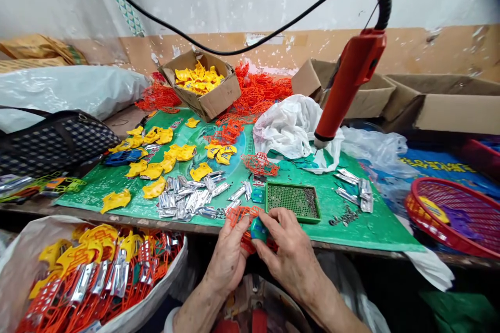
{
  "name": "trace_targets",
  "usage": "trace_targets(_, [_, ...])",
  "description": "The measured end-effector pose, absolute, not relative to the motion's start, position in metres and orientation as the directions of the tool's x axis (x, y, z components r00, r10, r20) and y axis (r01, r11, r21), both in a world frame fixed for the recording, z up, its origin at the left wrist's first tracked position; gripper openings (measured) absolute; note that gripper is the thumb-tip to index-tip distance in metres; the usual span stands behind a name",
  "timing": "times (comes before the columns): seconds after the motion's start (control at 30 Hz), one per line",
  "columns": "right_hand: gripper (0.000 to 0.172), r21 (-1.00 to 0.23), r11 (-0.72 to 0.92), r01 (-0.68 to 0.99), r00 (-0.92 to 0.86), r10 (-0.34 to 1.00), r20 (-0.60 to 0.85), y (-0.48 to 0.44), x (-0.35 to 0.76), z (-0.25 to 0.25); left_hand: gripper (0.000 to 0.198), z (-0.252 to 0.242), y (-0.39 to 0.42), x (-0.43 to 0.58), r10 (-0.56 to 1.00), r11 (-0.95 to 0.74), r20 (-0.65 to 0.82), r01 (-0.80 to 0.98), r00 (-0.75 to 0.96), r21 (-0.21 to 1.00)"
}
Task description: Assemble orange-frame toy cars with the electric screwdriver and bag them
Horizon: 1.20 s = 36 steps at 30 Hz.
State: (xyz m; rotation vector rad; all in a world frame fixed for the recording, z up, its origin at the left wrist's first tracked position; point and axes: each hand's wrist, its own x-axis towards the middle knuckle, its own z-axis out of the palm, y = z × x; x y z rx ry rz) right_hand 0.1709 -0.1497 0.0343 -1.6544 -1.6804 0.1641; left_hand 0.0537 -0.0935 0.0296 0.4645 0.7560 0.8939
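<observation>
At the table's front edge, my left hand [227, 257] is closed around an orange-red openwork plastic frame [239, 213]. My right hand [291, 252] pinches a small teal plastic piece [258, 230] against that frame, and the fingers hide part of both. Just beyond my hands is a green tray [279, 197] with small screws in it. A similar teal piece [258, 194] lies at the tray's left side. Silver parts [191, 197] are heaped to the left, with yellow plastic shells [154, 171] scattered behind them.
A red electric screwdriver [349, 78] hangs tip-down at the right from a black cable. A cardboard box [219, 101] of yellow shells stands at the back beside piled orange frames [265, 88]. Lower left is a white sack [23, 255] of joined parts; right, a red basket [425, 229].
</observation>
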Motion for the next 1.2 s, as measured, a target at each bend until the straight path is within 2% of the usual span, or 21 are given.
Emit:
trace_targets(0.2, [0.041, -0.583, 0.143, 0.8, 0.129, 0.908, 0.399, -0.148, 0.171, 0.031, 0.027, 0.029, -0.094, 0.053, 0.824, 0.565, -0.415, -0.527, 0.385, 0.635])
trace_targets(0.53, [0.035, -0.679, 0.136, 0.721, 0.152, 0.926, 0.347, -0.145, 0.174, 0.034, 0.024, 0.029, -0.096, 0.055, 0.815, 0.575, -0.464, -0.58, 0.347, 0.577])
trace_targets(0.97, [0.033, -0.705, 0.121, 0.699, 0.187, 0.921, 0.343, -0.155, 0.171, 0.026, 0.033, 0.02, -0.103, 0.054, 0.797, 0.601, -0.47, -0.574, 0.38, 0.556])
trace_targets(1.2, [0.033, -0.706, 0.151, 0.692, 0.218, 0.889, 0.404, -0.158, 0.17, 0.021, 0.039, 0.026, -0.109, 0.055, 0.792, 0.61, -0.425, -0.537, 0.438, 0.583])
